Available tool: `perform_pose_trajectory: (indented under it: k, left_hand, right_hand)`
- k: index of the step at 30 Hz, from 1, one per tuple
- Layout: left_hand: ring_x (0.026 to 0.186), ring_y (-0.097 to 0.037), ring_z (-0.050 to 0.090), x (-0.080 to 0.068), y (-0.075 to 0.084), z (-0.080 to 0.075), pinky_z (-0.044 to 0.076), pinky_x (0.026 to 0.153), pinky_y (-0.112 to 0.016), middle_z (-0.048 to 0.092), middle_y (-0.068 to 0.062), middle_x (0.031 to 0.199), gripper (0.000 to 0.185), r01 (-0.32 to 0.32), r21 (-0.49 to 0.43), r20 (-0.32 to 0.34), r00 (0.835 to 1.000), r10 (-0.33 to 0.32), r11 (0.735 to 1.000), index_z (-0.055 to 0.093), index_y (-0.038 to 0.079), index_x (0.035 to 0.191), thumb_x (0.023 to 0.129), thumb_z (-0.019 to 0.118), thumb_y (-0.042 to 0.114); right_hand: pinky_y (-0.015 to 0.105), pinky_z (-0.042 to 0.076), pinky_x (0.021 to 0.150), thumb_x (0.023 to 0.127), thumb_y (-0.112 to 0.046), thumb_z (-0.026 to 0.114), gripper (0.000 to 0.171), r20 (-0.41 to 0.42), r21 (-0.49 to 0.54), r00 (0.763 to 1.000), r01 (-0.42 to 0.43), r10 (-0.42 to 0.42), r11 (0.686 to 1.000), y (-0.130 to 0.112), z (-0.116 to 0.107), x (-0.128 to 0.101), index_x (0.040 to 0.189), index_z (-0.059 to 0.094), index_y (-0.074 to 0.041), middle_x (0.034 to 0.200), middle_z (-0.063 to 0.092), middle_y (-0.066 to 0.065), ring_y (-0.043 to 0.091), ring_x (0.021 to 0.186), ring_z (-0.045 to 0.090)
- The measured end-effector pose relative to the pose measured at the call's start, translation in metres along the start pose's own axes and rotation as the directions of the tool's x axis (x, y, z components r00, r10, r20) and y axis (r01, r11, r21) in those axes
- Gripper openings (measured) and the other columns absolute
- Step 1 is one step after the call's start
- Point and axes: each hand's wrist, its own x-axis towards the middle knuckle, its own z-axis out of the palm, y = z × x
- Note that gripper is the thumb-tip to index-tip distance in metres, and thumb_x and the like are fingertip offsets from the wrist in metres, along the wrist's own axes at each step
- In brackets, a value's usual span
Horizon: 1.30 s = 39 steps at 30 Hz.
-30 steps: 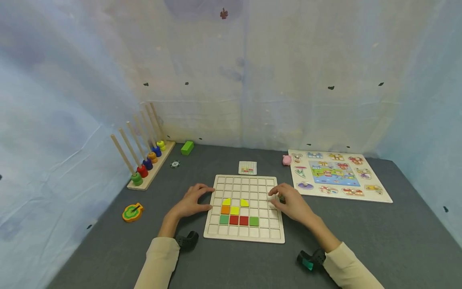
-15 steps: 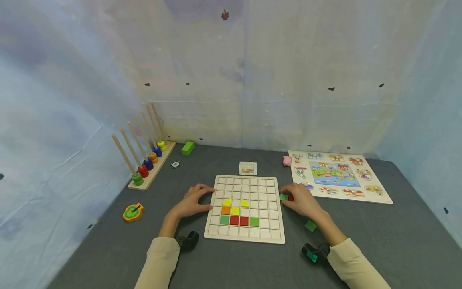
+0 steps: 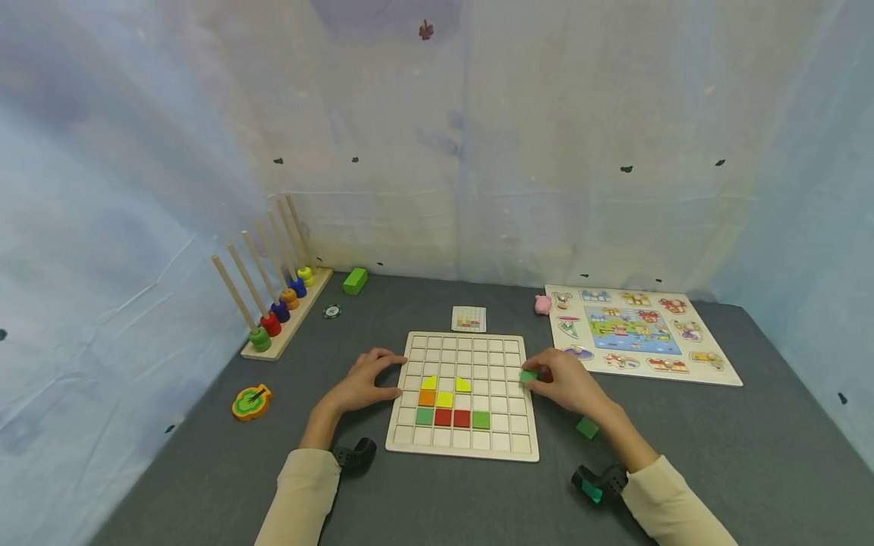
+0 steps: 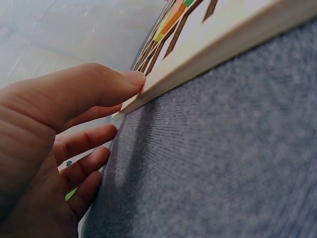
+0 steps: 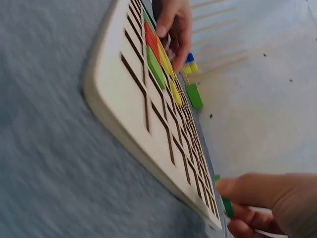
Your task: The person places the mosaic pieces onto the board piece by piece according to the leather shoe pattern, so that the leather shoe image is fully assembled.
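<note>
A pale wooden grid board lies in the middle of the table, carrying several green, red, orange and yellow tiles. At its left edge my left hand rests with relaxed fingers; in the left wrist view the thumb touches the rim. My right hand pinches a green tile over the board's right edge. Something red shows just behind that tile, partly hidden by the fingers. Another green tile lies on the table beside the right wrist.
A small pattern card lies behind the board. To the left are a peg rack with coloured rings, a green block, a round chip and an orange-green toy. A picture puzzle and pink pig are at right.
My right hand moved right off the board's edge, came to hold the green tile, then shifted slightly left with it. The loose green tile by the wrist came into sight. My left hand stayed put.
</note>
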Motion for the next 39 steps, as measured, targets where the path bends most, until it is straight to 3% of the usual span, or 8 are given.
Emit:
perform_pose_trajectory:
  k: [8,13,21,30,35,39]
  left_hand:
    - [0.117,-0.029,0.035,0.000,0.000,0.000,0.030,0.095,-0.056,0.042,-0.008,0.130,0.055,0.012,-0.001,0.000,1.000,-0.012,1.000,0.053,0.015,0.132,0.082,0.071,0.029]
    - [0.117,-0.029,0.035,0.001,0.000,0.001,0.030,0.095,-0.055,0.042,-0.008,0.130,0.056,0.019,0.004,0.002,1.000,-0.019,1.000,0.053,0.016,0.133,0.082,0.071,0.030]
    - [0.119,-0.028,0.034,0.001,0.000,0.001,0.030,0.096,-0.056,0.042,-0.007,0.131,0.056,0.040,0.000,0.000,0.999,-0.040,0.999,0.053,0.018,0.132,0.081,0.072,0.030]
    - [0.119,-0.029,0.034,0.001,-0.001,0.001,0.029,0.096,-0.056,0.042,-0.007,0.131,0.056,0.034,-0.006,-0.001,0.999,-0.034,0.999,0.053,0.017,0.132,0.081,0.071,0.031]
    - [0.119,-0.029,0.034,0.001,-0.002,0.002,0.030,0.096,-0.056,0.042,-0.007,0.131,0.056,0.033,0.006,-0.003,0.999,-0.033,0.999,0.053,0.018,0.133,0.082,0.071,0.031]
    - [0.118,-0.028,0.034,0.001,-0.002,0.002,0.030,0.096,-0.056,0.042,-0.006,0.131,0.056,0.036,0.000,-0.004,0.999,-0.036,0.999,0.053,0.018,0.132,0.081,0.072,0.031]
  right_hand:
    - [0.026,0.045,0.062,0.082,-0.014,0.071,0.025,0.091,0.176,0.980,0.160,-0.177,0.971,-0.016,0.012,-0.006,0.106,0.067,-0.005,0.093,0.062,0.004,0.011,0.074,0.054]
    - [0.023,0.045,0.063,0.081,-0.015,0.072,0.024,0.148,0.234,0.962,0.191,-0.229,0.953,-0.023,0.018,-0.008,0.103,0.069,-0.008,0.093,0.064,0.002,0.010,0.072,0.053]
    - [0.024,0.045,0.068,0.081,-0.018,0.073,0.021,0.179,0.242,0.954,0.195,-0.242,0.950,-0.027,0.022,-0.011,0.101,0.070,-0.012,0.094,0.063,0.000,0.012,0.078,0.054]
    - [0.025,0.048,0.066,0.075,-0.021,0.079,0.024,0.153,0.283,0.967,0.155,-0.204,0.947,-0.029,0.028,-0.011,0.095,0.070,-0.011,0.087,0.067,-0.001,0.011,0.074,0.060]
    - [0.025,0.049,0.065,0.073,-0.018,0.080,0.018,0.110,0.298,0.965,0.196,-0.238,0.934,-0.029,0.030,-0.011,0.088,0.073,-0.011,0.083,0.066,0.000,0.012,0.076,0.060]
    - [0.024,0.048,0.066,0.076,-0.015,0.077,0.013,0.125,0.281,0.959,0.213,-0.256,0.936,-0.030,0.027,-0.011,0.089,0.075,-0.011,0.084,0.066,0.000,0.011,0.078,0.060]
